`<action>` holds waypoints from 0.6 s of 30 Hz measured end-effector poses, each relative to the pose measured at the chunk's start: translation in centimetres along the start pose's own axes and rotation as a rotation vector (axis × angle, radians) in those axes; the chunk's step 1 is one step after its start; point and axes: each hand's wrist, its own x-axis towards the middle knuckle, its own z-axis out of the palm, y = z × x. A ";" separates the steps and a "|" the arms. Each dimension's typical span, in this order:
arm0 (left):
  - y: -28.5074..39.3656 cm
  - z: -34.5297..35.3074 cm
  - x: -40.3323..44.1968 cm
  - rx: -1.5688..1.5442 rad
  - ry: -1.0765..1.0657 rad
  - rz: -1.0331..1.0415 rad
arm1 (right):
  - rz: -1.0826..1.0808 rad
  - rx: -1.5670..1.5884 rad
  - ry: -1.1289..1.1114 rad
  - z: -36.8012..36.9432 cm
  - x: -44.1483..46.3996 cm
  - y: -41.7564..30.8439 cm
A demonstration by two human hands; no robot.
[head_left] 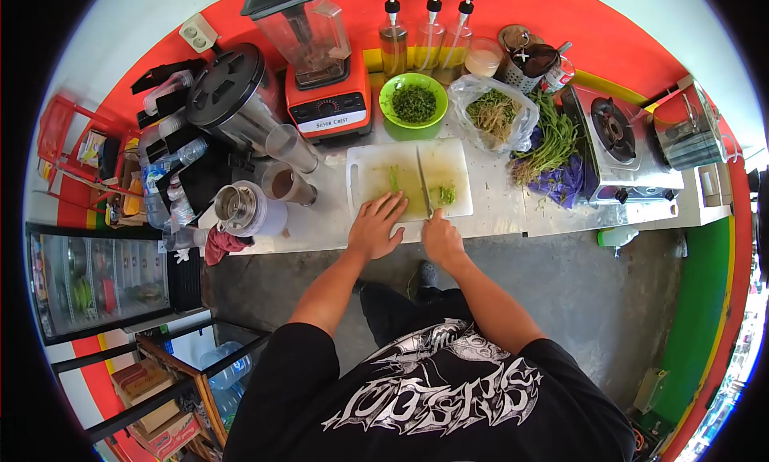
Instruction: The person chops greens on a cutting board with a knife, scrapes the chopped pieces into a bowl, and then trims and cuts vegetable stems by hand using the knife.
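I am logging: right hand (443, 242), gripping a knife (424, 178); left hand (375, 228), extending loose fingers onto the white cutting board (364, 162); chopped greens (447, 194), lying there beside the knife.

- The far wall (513, 18) is red, with white above and a yellow stripe low down.
- The right wall (706, 290) shows green, edged in yellow and red.
- A grey floor (577, 278) lies below the pale counter (497, 214).
- A glass-fronted cabinet (100, 282) stands left, a dark rack (136, 411) near left.
- Bright light (745, 374) glares at the right edge.
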 end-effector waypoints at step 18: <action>-0.1 0.0 0.1 -0.090 -0.034 -0.075 | 0.058 0.073 0.005 -1.0 -0.9 1.0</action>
